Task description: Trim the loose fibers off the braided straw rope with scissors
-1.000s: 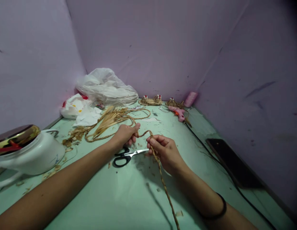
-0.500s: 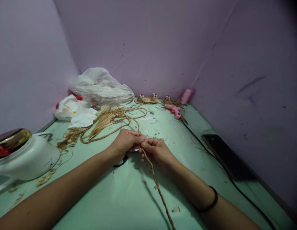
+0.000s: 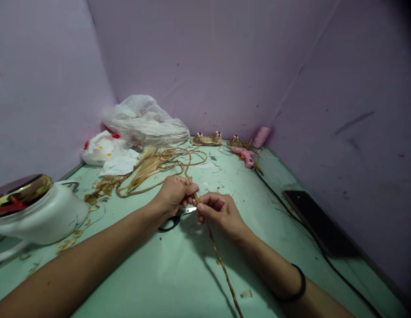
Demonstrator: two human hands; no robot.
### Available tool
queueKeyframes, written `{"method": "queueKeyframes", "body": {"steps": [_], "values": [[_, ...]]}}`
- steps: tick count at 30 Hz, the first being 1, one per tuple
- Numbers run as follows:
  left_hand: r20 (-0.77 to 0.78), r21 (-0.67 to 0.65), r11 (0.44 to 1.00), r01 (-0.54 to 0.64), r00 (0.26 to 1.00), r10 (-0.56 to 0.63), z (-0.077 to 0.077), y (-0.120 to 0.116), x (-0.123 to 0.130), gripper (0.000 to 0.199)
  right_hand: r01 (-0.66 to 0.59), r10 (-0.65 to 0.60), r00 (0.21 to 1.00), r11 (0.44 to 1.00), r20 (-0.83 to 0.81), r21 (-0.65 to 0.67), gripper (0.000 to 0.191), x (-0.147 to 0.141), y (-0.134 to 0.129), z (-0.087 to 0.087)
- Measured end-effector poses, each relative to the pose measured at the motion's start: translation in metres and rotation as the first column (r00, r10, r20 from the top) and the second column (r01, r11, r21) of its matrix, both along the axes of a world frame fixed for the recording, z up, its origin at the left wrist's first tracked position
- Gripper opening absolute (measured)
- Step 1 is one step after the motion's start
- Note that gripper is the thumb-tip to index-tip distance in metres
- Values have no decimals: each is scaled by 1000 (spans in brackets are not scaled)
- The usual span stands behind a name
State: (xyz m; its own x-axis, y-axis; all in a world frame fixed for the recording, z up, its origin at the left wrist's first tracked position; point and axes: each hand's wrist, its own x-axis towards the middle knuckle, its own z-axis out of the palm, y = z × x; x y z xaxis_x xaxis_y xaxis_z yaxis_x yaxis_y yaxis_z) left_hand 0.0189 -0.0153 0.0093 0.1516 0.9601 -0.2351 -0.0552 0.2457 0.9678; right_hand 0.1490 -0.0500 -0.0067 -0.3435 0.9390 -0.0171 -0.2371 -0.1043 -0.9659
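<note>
A thin twisted brown cord (image 3: 221, 261) runs from the near edge of the view up through both hands and on to loose coils behind them. My left hand (image 3: 176, 194) pinches it near the middle of the table. Just right of that and slightly nearer, my right hand (image 3: 220, 212) grips the same cord between thumb and fingers, with a short stretch showing between the two hands. Scissors with black handles (image 3: 169, 224) lie on the table beneath the hands, their blades partly hidden. Flat straw-coloured fibre strips (image 3: 147, 170) lie beside the coils.
On the green table (image 3: 179, 274), a white pot (image 3: 59, 218) stands left and a phone (image 3: 320, 221) lies right beside a black cable. Toward the back are a plastic bag (image 3: 146, 121), woven pieces (image 3: 207, 140), a pink glue gun (image 3: 244, 155) and a pink roll (image 3: 261, 137).
My hands have moved slightly apart along the cord, the right one nearer to me. More of the scissors shows. The whole view has shifted a little.
</note>
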Motion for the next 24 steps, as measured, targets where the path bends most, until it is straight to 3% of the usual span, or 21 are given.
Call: {"method": "queueKeyframes", "body": {"steps": [2,4,11,21,24], "values": [[5,-10,1000,0,1000,0,-1,-2,4,24,32,-38,998,994,52,106,25,-1,-3,3],[14,11,1000,-18,1000,18,-1,-2,5,24,46,-59,993,990,97,131,25,-1,-3,4],[17,147,982,-121,993,120,3,12,-11,19,-124,131,990,983,44,-136,30,3,6,0],[49,74,994,-83,996,79,-10,8,2,23,25,-37,985,997,167,73,24,-1,-5,5],[136,-34,999,29,990,-24,-6,7,-3,29,125,-128,988,991,90,38,22,-2,1,0]]}}
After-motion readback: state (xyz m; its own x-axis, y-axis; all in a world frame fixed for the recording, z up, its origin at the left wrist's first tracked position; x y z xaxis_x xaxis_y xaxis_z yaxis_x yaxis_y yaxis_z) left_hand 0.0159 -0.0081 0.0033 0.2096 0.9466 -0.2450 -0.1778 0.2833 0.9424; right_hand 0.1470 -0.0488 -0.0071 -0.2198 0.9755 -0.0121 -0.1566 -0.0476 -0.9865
